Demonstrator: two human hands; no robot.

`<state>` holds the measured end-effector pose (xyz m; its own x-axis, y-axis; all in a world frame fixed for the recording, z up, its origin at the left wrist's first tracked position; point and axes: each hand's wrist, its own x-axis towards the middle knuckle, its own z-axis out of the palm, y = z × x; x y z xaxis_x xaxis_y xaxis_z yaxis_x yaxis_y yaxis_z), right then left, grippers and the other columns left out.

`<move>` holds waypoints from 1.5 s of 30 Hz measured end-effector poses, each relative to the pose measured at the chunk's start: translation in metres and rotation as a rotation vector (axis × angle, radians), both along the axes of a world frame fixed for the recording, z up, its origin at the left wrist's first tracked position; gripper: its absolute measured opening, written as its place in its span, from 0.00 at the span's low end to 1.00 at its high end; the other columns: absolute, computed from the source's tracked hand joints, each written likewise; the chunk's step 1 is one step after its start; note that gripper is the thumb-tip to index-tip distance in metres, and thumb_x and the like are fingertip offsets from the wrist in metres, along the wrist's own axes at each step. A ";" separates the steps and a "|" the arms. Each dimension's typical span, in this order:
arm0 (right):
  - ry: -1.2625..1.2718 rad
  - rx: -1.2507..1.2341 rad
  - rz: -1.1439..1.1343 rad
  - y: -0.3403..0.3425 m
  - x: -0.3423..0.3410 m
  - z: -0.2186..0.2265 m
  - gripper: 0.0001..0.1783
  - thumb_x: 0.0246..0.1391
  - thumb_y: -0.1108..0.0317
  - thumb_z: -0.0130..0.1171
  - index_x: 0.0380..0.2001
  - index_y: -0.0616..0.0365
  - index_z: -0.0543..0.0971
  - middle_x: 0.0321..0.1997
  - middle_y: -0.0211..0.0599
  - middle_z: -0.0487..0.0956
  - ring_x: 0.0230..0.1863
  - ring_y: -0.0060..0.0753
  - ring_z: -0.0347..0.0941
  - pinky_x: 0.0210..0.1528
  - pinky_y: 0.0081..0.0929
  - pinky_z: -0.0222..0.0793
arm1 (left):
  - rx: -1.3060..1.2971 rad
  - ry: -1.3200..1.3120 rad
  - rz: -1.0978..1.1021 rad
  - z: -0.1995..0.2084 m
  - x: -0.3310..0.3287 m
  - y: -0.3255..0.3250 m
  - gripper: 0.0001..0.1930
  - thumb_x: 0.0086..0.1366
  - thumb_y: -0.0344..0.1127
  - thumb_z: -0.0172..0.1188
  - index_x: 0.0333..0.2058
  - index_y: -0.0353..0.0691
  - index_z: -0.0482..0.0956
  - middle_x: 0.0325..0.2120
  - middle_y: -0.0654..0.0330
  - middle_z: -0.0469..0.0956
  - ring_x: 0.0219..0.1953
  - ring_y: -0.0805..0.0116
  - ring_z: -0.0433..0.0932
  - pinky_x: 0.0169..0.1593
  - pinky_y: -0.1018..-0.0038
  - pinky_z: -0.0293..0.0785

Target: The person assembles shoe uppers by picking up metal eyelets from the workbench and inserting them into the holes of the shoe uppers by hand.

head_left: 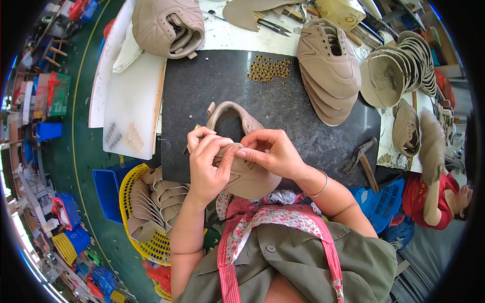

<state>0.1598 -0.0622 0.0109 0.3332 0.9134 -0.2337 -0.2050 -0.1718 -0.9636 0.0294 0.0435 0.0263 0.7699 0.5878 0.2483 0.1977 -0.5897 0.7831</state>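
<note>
A beige shoe upper [251, 183] lies at the front edge of the black work mat, its collar pointing away from me. My left hand [208, 157] is closed on the upper's edge near the lace opening, thumb and fingers pinching it. From the other side, my right hand [272, 150] pinches the same edge, its fingertips close to the left thumb. Whether a small part sits between the fingertips is hidden. Beyond my hands, many small brass eyelets [268, 69] are scattered on the mat.
Stacked beige uppers [331, 76] stand right of the eyelets; another upper [169, 28] sits far left. A hammer [366, 164] rests at the mat's right edge, scissors [274, 27] at the back. A yellow basket [132, 222] holds shoe pieces. A person in red [429, 202] works at right.
</note>
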 end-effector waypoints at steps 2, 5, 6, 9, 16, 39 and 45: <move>-0.089 0.037 0.027 0.000 0.003 0.005 0.09 0.44 0.70 0.64 0.27 0.62 0.77 0.19 0.28 0.74 0.21 0.14 0.67 0.22 0.16 0.63 | -0.052 0.016 -0.009 0.001 -0.003 0.002 0.05 0.53 0.32 0.61 0.25 0.39 0.75 0.24 0.63 0.74 0.40 0.59 0.64 0.45 0.67 0.60; -0.425 0.191 0.001 0.000 0.003 0.008 0.09 0.39 0.73 0.65 0.27 0.61 0.76 0.22 0.31 0.74 0.23 0.22 0.70 0.23 0.19 0.65 | -0.164 0.041 -0.028 0.003 -0.005 0.006 0.06 0.54 0.34 0.60 0.24 0.38 0.75 0.23 0.62 0.73 0.41 0.59 0.63 0.46 0.68 0.59; -0.672 0.309 -0.055 0.001 0.002 0.007 0.10 0.37 0.75 0.65 0.26 0.60 0.76 0.24 0.33 0.75 0.24 0.27 0.72 0.23 0.21 0.66 | -0.223 0.052 -0.040 0.003 -0.005 0.006 0.07 0.54 0.34 0.60 0.24 0.38 0.75 0.23 0.62 0.73 0.41 0.60 0.63 0.46 0.68 0.59; -0.775 0.478 -0.166 0.006 -0.007 0.004 0.10 0.34 0.77 0.63 0.25 0.60 0.75 0.28 0.36 0.74 0.27 0.36 0.72 0.25 0.25 0.68 | -0.312 0.046 -0.037 0.004 -0.006 0.008 0.07 0.55 0.35 0.59 0.23 0.37 0.75 0.22 0.62 0.74 0.42 0.61 0.63 0.46 0.70 0.59; -0.702 0.473 -0.196 0.001 -0.012 0.000 0.09 0.34 0.83 0.60 0.24 0.61 0.75 0.30 0.36 0.75 0.28 0.34 0.73 0.26 0.25 0.69 | -0.382 0.027 -0.017 0.007 -0.003 0.005 0.07 0.55 0.34 0.58 0.23 0.37 0.76 0.21 0.62 0.74 0.42 0.62 0.62 0.45 0.70 0.60; 0.308 0.123 -0.322 0.013 -0.007 0.004 0.17 0.42 0.81 0.62 0.19 0.56 0.62 0.26 0.36 0.76 0.30 0.19 0.72 0.33 0.15 0.70 | -0.150 0.004 -0.105 0.000 -0.001 0.016 0.06 0.50 0.32 0.61 0.25 0.35 0.75 0.24 0.59 0.73 0.40 0.60 0.66 0.45 0.69 0.61; 0.585 0.113 -0.174 0.014 0.007 -0.004 0.10 0.49 0.77 0.57 0.22 0.58 0.66 0.29 0.35 0.76 0.33 0.21 0.72 0.39 0.18 0.70 | -0.249 0.010 -0.115 -0.002 -0.003 0.018 0.06 0.50 0.31 0.61 0.26 0.35 0.76 0.25 0.60 0.73 0.42 0.61 0.65 0.46 0.70 0.62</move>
<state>0.1671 -0.0485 0.0066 0.3256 0.8869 -0.3277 -0.7207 0.0085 -0.6931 0.0264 0.0611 0.0241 0.8366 0.5387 0.0993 0.1488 -0.3980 0.9052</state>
